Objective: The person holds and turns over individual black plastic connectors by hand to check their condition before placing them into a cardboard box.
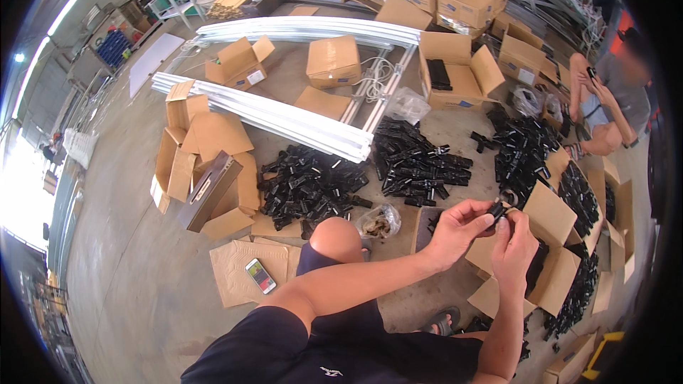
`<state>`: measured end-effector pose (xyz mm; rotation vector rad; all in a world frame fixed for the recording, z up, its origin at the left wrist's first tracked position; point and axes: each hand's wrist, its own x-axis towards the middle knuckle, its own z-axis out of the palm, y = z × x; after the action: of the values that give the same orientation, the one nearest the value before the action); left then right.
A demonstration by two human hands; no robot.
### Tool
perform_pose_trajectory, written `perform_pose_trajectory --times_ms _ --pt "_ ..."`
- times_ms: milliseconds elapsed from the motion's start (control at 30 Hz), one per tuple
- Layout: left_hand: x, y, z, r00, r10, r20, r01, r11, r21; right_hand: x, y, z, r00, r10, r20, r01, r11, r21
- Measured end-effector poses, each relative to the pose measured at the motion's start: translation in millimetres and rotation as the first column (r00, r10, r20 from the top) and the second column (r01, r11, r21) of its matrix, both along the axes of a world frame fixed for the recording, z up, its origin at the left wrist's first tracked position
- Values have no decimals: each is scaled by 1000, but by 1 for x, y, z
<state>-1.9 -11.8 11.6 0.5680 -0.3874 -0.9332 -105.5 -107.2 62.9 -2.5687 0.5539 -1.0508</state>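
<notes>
Right now I'm pinching a small black plastic fitting (496,208) between both thumbs and fingertips, left hand (459,231) and right hand (514,245), holding it steady above the open cardboard box (548,215) at my right.

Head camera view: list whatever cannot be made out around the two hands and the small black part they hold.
- Small black plastic part: shape mostly hidden by the left hand and right hand.
- Clear plastic bag: contents too small to tell.
- Open brown cardboard box: inside hidden behind its flap and the hands.
- Sandalled foot: partly covered by the forearm.
</notes>
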Motion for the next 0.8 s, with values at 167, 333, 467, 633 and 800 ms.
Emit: perform_pose_trajectory --times_ms 167,333,467,633,800 --pt "1 -2 -2 1000 -12 -16 13 999 36 -5 -6 -9 1000 4 -7 -5 1000 -30" --pt "1 0 -2 1000 -11 5 10 998 57 4 -3 -4 998 14 59 -12 999 -32" --pt "-3 0 -9 1000 -22 15 21 998 63 -3 -11 -18 1000 -15 -27 14 999 -40" --pt "1 -1 5 998 22 54 -29 990 137 -9 -18 -16 1000 -20 -6 20 1000 -23" --pt "78 36 65 964 127 232 -166 973 157 -13 -24 -10 999 10 -34 -10 1000 -6"
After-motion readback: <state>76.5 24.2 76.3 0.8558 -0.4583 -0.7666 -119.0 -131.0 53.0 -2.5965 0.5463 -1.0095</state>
